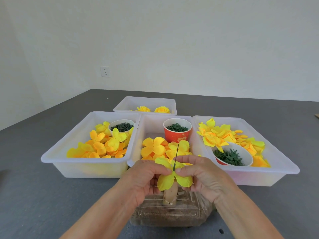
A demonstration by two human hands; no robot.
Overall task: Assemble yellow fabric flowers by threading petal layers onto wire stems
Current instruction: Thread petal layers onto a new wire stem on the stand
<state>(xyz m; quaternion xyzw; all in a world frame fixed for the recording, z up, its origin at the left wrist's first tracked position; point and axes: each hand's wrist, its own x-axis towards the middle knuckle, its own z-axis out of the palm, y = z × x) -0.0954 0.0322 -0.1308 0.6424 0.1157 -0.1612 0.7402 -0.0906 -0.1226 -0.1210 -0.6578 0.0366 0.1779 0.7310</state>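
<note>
Hands: your left hand and right hand each pinch 1 yellow petal layer | Where: near the worktop's front edge, on the green wire stem | Why: 2 pinches keep it flat so it slides down.

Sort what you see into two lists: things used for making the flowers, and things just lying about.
In use: left hand, right hand, petal layer, wire stem, petal trays, cups of green parts.
Lying about: wall socket.
</note>
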